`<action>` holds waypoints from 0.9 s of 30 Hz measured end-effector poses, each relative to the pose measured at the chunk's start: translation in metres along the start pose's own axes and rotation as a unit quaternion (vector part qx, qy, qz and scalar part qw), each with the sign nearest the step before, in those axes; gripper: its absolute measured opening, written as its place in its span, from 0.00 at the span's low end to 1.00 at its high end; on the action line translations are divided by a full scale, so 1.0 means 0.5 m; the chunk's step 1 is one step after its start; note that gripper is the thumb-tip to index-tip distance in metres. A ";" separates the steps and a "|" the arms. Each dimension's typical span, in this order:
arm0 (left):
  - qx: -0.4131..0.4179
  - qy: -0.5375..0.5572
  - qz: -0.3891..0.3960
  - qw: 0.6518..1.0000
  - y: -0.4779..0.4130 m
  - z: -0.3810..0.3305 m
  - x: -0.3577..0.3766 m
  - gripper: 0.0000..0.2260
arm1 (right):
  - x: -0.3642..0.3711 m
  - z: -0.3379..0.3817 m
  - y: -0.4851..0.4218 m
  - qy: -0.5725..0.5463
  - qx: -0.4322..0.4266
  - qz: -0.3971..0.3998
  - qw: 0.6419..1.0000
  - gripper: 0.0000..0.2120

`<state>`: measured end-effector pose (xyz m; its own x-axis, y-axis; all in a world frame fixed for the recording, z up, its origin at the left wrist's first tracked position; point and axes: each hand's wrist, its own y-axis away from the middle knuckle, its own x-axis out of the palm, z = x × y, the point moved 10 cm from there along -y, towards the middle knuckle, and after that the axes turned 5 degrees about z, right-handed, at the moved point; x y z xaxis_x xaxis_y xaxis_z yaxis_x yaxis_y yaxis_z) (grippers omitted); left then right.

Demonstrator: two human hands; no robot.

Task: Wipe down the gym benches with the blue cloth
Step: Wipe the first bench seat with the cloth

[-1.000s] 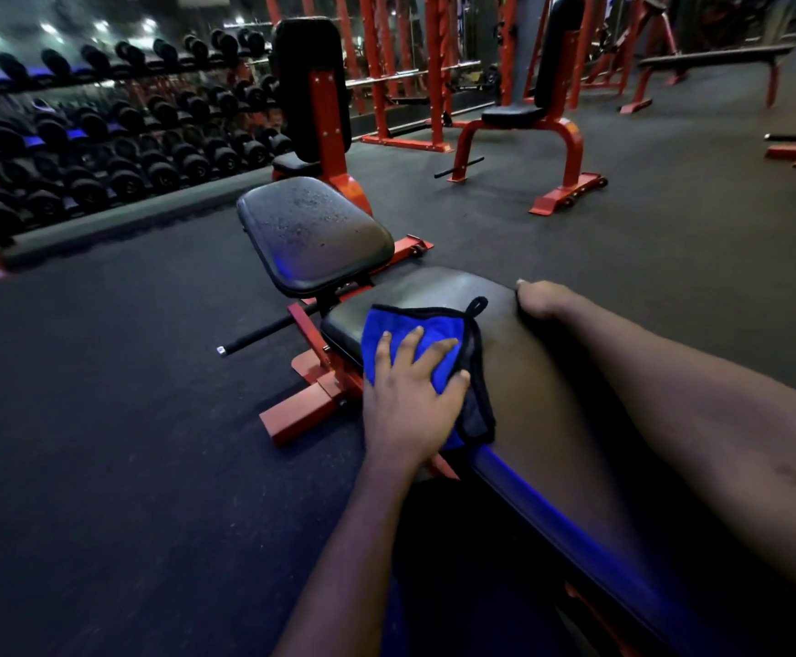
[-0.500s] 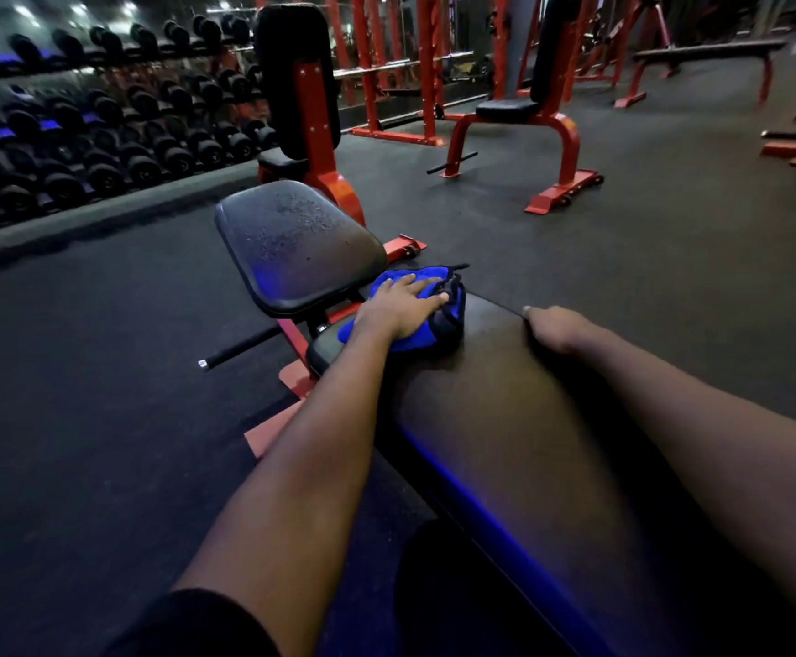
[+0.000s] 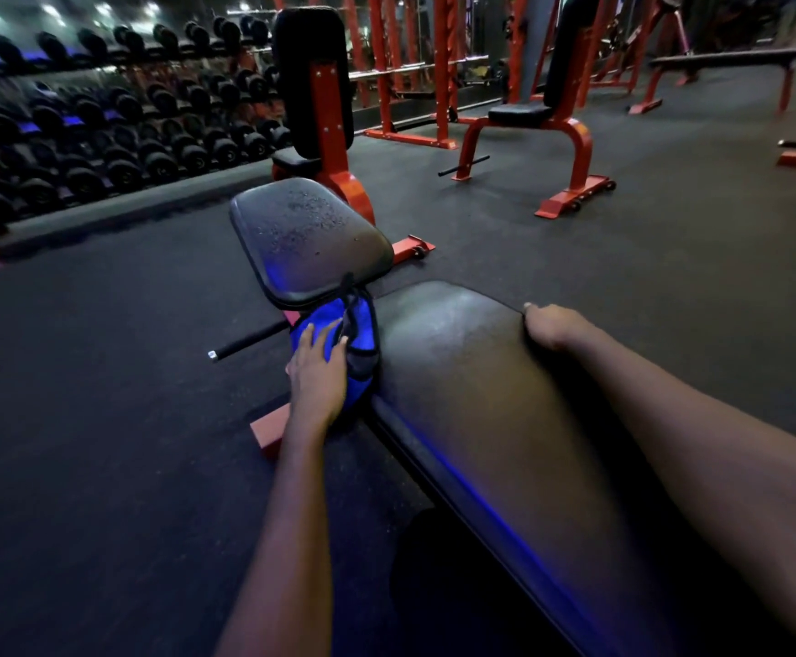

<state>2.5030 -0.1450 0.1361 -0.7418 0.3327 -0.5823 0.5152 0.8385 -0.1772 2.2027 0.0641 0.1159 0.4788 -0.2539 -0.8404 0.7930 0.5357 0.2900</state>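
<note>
On bench pad [image 3: 472,372], flat left hand [image 3: 315,377] presses blue cloth [image 3: 365,324]; right hand [image 3: 552,327] grips edge, fingertips hidden.

The top of the table [image 3: 472,395] lies open from near to far between the left grip [image 3: 315,377] at its left side and the right grip [image 3: 548,327] curled over its right edge. At the far left end the raised seat pad [image 3: 306,239] overhangs the narrow gap filled by the blue cloth [image 3: 320,320]. Below it, a black bar [image 3: 249,343] and a red frame foot [image 3: 268,431] jut left over the otherwise open floor [image 3: 102,395].
</note>
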 end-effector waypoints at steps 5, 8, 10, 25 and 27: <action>0.030 -0.014 -0.031 0.999 0.036 -0.013 0.037 0.22 | 0.003 -0.013 -0.009 -0.016 0.012 0.002 1.000 0.33; 0.031 0.003 -0.038 0.999 0.012 -0.029 0.028 0.19 | 0.007 -0.013 -0.014 -0.008 0.011 0.010 1.000 0.33; 0.014 0.035 -0.054 0.998 -0.015 -0.021 0.014 0.16 | 0.009 -0.016 -0.019 -0.004 0.012 0.007 1.000 0.34; -0.120 0.314 -0.058 0.940 0.114 0.065 0.037 0.24 | 0.003 0.007 -0.021 0.026 0.001 0.002 1.000 0.26; -0.126 0.275 -0.019 0.953 0.075 0.046 0.037 0.33 | 0.002 -0.004 -0.024 0.031 0.011 -0.010 0.999 0.31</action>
<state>2.5184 -0.1173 0.1003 -0.9068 0.4169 -0.0629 0.4146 0.9088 0.0466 2.1931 0.0589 0.1106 0.4388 -0.2133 -0.8729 0.8108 0.5128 0.2823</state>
